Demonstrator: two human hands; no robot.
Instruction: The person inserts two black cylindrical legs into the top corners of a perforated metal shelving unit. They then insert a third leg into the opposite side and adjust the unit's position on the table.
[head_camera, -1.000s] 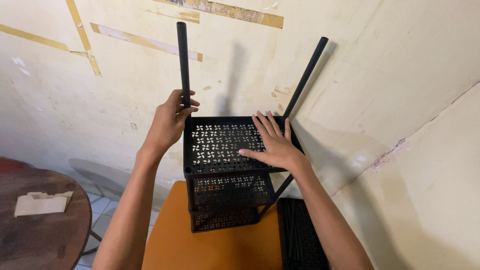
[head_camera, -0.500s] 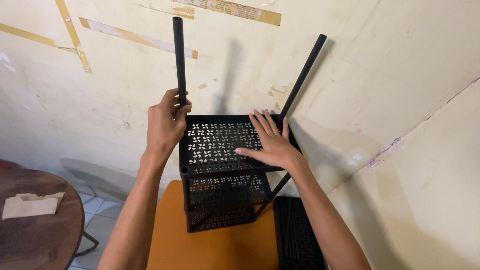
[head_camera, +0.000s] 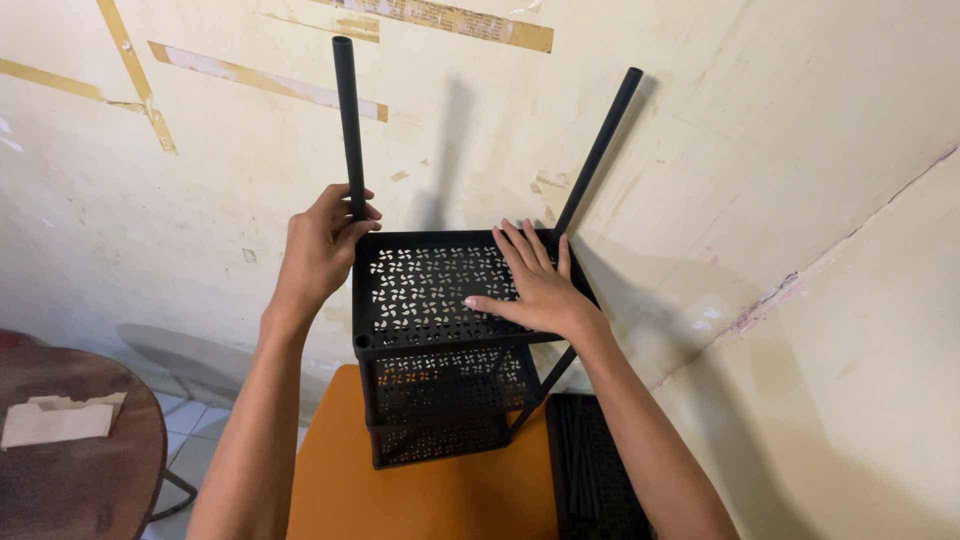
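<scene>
In the head view, a black perforated shelf rack (head_camera: 440, 350) is seen standing on an orange tabletop (head_camera: 420, 495), close against a stained cream wall (head_camera: 780, 150). Its top tray (head_camera: 420, 290) is pierced with small leaf-shaped cut-outs, and two lower tiers of the same pattern are visible beneath it. A black pole (head_camera: 347, 125) rises upright from the tray's far left corner, and a second black pole (head_camera: 600, 145) leans out to the right from the far right corner.

The left hand (head_camera: 322, 250) is clenched round the upright pole just above the tray's corner, the fingers wrapped about it and the thumb laid against its side. The right hand (head_camera: 535, 285) is laid flat and released on the right part of the top tray, fingers spread and pointing towards the wall, the palm pressed on the perforated surface; nothing is grasped by it. The leaning pole is passed just beyond its fingertips.

Another black perforated panel (head_camera: 595, 470) is seen lying on the tabletop just right of the rack. At the lower left, a round dark wooden table (head_camera: 100, 470) carries a pale torn piece of cardboard (head_camera: 60, 418)
</scene>
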